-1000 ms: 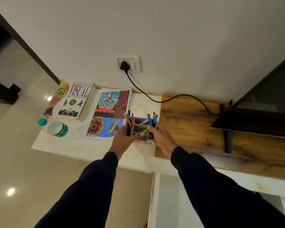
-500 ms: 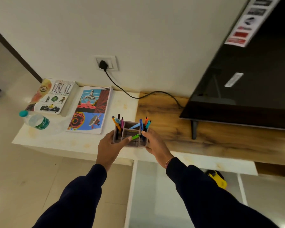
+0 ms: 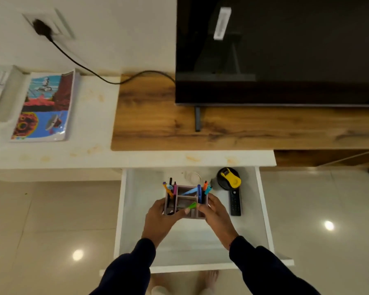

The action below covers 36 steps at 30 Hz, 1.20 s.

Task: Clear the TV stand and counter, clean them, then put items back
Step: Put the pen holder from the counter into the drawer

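A black plug (image 3: 41,28) sits in the wall socket (image 3: 58,24), and its cable (image 3: 90,70) runs down across the wall to behind the television (image 3: 285,50). The floor (image 3: 41,220) is glossy pale tile, showing round light reflections. Bare toes (image 3: 209,277) show below the drawer front.

Drawer (image 3: 136,209): open below the surface, bare floor at its left and front.
Drawer's right side: a remote (image 3: 235,202) and a yellow-and-black tool (image 3: 228,179) lie close together, just beside the pen holder (image 3: 185,202).
Drawer's back: a coiled white cable (image 3: 193,176).
Wooden surface (image 3: 153,124): bare at left; the television (image 3: 275,50) and its foot (image 3: 197,119) block the right.
White surface (image 3: 94,116): a book (image 3: 45,107) at left, a black cord (image 3: 90,70) along the back.
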Each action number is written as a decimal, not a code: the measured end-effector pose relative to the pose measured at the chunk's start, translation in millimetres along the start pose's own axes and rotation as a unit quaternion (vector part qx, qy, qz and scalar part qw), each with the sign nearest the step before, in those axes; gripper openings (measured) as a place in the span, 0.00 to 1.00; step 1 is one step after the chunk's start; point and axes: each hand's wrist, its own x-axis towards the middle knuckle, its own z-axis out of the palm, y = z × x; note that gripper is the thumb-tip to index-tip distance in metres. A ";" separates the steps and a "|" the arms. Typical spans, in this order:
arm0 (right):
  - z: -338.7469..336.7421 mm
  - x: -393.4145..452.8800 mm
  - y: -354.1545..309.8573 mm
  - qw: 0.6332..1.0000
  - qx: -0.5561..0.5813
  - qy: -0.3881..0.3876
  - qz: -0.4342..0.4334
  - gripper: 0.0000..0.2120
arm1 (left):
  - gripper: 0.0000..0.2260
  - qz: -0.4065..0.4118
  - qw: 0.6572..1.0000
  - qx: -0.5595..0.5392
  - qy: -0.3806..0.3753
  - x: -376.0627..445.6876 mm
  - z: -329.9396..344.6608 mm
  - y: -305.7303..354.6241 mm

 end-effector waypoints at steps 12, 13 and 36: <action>-70.0 96.8 150.9 0.997 -0.032 0.052 0.054 0.26 | 0.18 -0.046 0.985 0.070 -0.150 67.2 119.9 -83.8; -73.9 106.9 158.0 0.997 -0.025 0.052 0.055 0.28 | 0.16 -0.041 0.983 0.069 -0.163 74.0 126.2 -85.9; -95.4 67.6 96.1 0.971 -0.228 -0.003 0.067 0.16 | 0.47 -0.059 0.960 0.195 -0.192 85.9 107.6 -72.5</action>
